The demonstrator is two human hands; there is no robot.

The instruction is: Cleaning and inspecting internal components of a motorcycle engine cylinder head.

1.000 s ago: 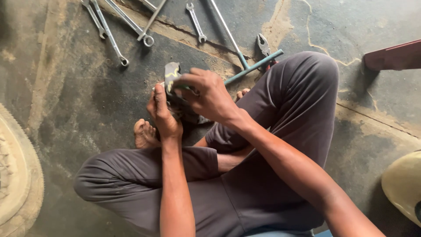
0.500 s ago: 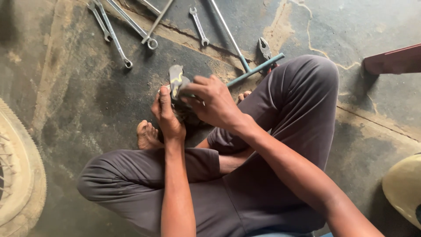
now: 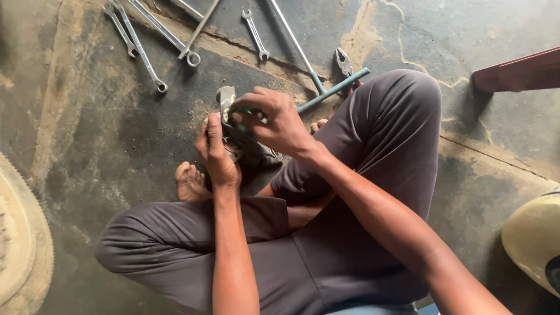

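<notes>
I sit cross-legged on a stained concrete floor, both hands raised over my lap. My left hand (image 3: 217,153) grips a small grey metal part (image 3: 226,99) from below, thumb along its side. My right hand (image 3: 274,121) closes over the same part from the right and pinches a thin green-handled tool (image 3: 245,111) against it. Most of the part is hidden behind my fingers. My bare foot (image 3: 189,182) rests on the floor just left of my hands.
Several wrenches (image 3: 143,52) lie on the floor at the top left. A T-handle wrench (image 3: 318,81) and pliers (image 3: 344,63) lie beyond my right knee. A tyre edge (image 3: 23,245) is at far left, a red bar (image 3: 519,70) top right, a pale helmet-like object (image 3: 534,239) bottom right.
My hands and the metal part stay close together over my lap; the right hand has shifted slightly on the part. The view has drifted a little.
</notes>
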